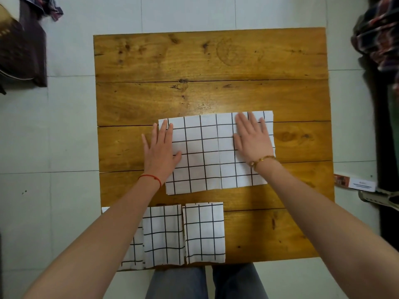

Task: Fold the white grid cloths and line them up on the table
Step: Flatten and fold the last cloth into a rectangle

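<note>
— Grip on both sides is released: no finger curls round anything. Nearest us, three folded cloths sit in a row along the near edge of the table [280, 234]: the left folded cloth [132, 251] mostly hidden under the forearm, the middle folded cloth [164, 236] beside it, the right folded cloth [205, 231] just beside that.

— And the one being worked on?

— The half-folded cloth [207, 152] lies flat in the middle of the table, farther out. The left hand [160, 147] presses palm-down on its left edge, partly on bare wood. The right hand [252, 139] presses flat near its right end, fingers spread and pointing away.

— What could spoil it?

— I'd say the layers slipping. The near edge already looks stepped, so a fold made now may come out crooked and mismatched with the row. Also, the left forearm hangs right over the finished cloths; dragging it back could nudge them out of line.
</note>
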Motion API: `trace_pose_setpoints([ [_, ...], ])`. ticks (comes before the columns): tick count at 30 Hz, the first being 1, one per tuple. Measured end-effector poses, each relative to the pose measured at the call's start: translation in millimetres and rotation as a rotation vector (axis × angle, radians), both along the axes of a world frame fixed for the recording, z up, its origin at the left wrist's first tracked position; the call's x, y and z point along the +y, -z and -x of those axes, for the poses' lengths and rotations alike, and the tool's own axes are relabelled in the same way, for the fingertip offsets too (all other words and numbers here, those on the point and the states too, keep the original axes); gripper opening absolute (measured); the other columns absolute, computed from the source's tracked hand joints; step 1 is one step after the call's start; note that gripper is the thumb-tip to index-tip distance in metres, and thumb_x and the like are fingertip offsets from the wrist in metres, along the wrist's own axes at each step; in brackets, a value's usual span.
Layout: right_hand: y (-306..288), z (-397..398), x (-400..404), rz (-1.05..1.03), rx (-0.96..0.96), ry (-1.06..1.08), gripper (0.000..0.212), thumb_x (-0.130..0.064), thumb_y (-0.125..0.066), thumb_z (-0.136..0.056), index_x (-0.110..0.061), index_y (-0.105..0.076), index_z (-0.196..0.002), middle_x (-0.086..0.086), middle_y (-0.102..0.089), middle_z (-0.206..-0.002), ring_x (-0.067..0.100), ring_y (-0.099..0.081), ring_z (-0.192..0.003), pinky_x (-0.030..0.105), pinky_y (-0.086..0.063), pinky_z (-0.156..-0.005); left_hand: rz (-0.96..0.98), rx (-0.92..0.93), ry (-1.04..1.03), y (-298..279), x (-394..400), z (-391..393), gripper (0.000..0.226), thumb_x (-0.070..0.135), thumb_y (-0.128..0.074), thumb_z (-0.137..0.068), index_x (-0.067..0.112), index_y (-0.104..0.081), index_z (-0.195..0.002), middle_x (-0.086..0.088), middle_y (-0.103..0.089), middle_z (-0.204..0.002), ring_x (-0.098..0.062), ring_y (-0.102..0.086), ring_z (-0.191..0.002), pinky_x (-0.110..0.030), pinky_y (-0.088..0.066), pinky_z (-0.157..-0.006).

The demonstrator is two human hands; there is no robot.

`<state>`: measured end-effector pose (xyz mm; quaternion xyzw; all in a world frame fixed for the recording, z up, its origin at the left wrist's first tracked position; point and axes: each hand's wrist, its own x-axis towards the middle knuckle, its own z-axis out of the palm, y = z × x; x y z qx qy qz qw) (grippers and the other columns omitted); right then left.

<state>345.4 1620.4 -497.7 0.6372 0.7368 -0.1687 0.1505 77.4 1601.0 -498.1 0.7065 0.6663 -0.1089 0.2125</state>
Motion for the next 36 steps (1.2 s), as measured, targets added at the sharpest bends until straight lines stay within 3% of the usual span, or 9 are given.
trace_pose_setpoints([
  [4,-5,-52,-4,-0.021,-0.043,0.179,0.059,-0.041,-0.012,-0.098,-0.017,-0.011,-0.152,0.0,-0.011,-0.159,0.023,-0.002,-0.147,0.047,0.0,-0.118,-0.011,-0.001,-0.005,0,0,0,0.084,0.044,-0.055,-0.09,0.018,-0.006,-0.154,-0.001,0.0,-0.162,-0.026,0.005,-0.149,-0.059,-0.006,-0.117],
  [10,-10,-68,0,-0.01,0.001,0.202,0.056,-0.04,-0.019,-0.101,-0.016,-0.015,-0.151,0.001,-0.012,-0.159,0.022,0.002,-0.147,0.048,0.002,-0.118,-0.021,-0.048,-0.035,5,-1,0,0.085,0.04,-0.06,-0.089,0.018,-0.009,-0.154,-0.001,-0.002,-0.162,-0.028,0.002,-0.149,-0.057,-0.007,-0.117],
  [12,-13,-62,-1,-0.031,0.016,0.209,0.056,-0.04,-0.021,-0.1,-0.016,-0.016,-0.151,0.001,-0.012,-0.159,0.022,0.001,-0.147,0.047,0.002,-0.119,-0.081,-0.105,-0.091,2,-5,0,0.084,0.035,-0.061,-0.088,0.018,-0.011,-0.154,-0.003,-0.007,-0.162,-0.028,-0.007,-0.148,-0.051,-0.012,-0.117],
  [16,-16,-41,-11,-0.098,0.067,0.106,0.054,-0.033,-0.029,-0.1,-0.013,-0.022,-0.149,0.005,-0.02,-0.157,0.023,-0.007,-0.147,0.044,-0.002,-0.119,-0.248,-0.201,-0.336,-11,-24,-5,0.055,0.029,-0.064,-0.087,0.014,-0.042,-0.136,-0.007,-0.045,-0.134,-0.023,-0.043,-0.119,-0.038,-0.043,-0.099],
  [21,-18,-10,-39,-0.117,0.237,-0.106,0.042,-0.023,-0.039,-0.094,-0.01,-0.048,-0.133,0.008,-0.05,-0.137,0.028,-0.038,-0.133,0.04,-0.024,-0.114,-0.125,-0.234,-0.725,-11,-52,-10,0.038,0.036,-0.067,-0.085,0.011,-0.054,-0.111,-0.006,-0.054,-0.106,-0.023,-0.05,-0.101,-0.038,-0.049,-0.085],
  [25,-14,6,-55,-0.066,0.254,-0.188,0.041,-0.023,-0.041,-0.092,-0.013,-0.053,-0.129,0.005,-0.054,-0.132,0.026,-0.044,-0.127,0.04,-0.033,-0.108,-0.046,-0.306,-0.905,-6,-56,-12,0.033,0.036,-0.071,-0.082,0.012,-0.056,-0.1,-0.009,-0.059,-0.103,-0.025,-0.057,-0.094,-0.038,-0.054,-0.077],
  [31,-11,15,-64,-0.031,0.224,-0.154,0.043,-0.024,-0.043,-0.093,-0.013,-0.046,-0.135,0.005,-0.047,-0.138,0.025,-0.041,-0.129,0.039,-0.032,-0.109,0.05,-0.416,-0.966,-8,-49,-21,0.021,0.028,-0.069,-0.085,0.016,-0.052,-0.087,-0.01,-0.059,-0.1,-0.024,-0.058,-0.09,-0.031,-0.05,-0.07],
  [34,-12,16,-65,-0.025,0.223,-0.151,0.045,-0.024,-0.043,-0.093,-0.013,-0.044,-0.137,0.005,-0.045,-0.14,0.025,-0.039,-0.13,0.039,-0.031,-0.11,0.075,-0.487,-0.999,-16,-47,-27,0.019,0.023,-0.065,-0.087,0.01,-0.052,-0.095,-0.002,-0.051,-0.081,-0.019,-0.05,-0.075,-0.022,-0.038,-0.056],
  [36,-12,17,-65,-0.024,0.226,-0.148,0.045,-0.023,-0.044,-0.093,-0.013,-0.044,-0.137,0.005,-0.045,-0.14,0.025,-0.038,-0.131,0.039,-0.03,-0.11,0.077,-0.53,-1.026,-22,-46,-28,0.025,0.019,-0.065,-0.087,0.009,-0.051,-0.105,0.002,-0.048,-0.081,-0.013,-0.046,-0.07,-0.019,-0.036,-0.055],
])
